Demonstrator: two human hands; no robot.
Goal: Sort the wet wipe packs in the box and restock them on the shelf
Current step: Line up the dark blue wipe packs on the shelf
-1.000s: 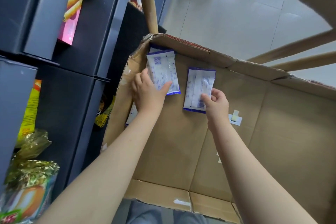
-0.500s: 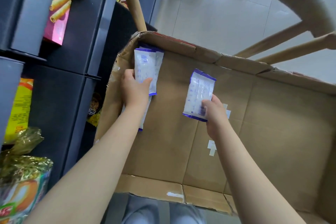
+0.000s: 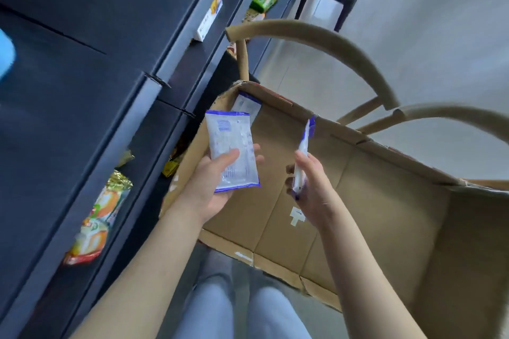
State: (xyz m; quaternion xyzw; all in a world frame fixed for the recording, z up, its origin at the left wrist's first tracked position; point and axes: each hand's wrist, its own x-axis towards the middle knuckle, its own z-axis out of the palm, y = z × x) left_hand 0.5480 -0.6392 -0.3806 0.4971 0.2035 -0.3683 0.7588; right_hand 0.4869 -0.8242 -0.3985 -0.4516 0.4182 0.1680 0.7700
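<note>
- Head view, the grip: the left hand (image 3: 212, 187) holds the left pack (image 3: 232, 154) face-up, thumb across its front and fingers under it, above the left side of the box (image 3: 358, 187).
- The right hand (image 3: 314, 187) pinches the right pack (image 3: 302, 154) by its lower end. The pack stands on edge to the camera, over the middle of the box.
- Both packs are lifted clear of the box floor. A third pack (image 3: 246, 104) sits in the far left corner, seemingly leaning on the wall, though blur makes that uncertain.
- The step, as I judge it: carry both packs out to the shelf (image 3: 154, 96) on the left. It helps to turn them the same way, lay them face to face, and hold the soft bodies rather than the thin sealed ends. They should lift straight up past the box wall before swinging left.
- Against half a second ago: both packs are higher, and the right pack has turned from facing the camera to edge-on.
- The left pack has come away from the corner and now shows its whole face.
- The view has swung up, so more of the shelf and the chair (image 3: 316, 36) shows.
</note>
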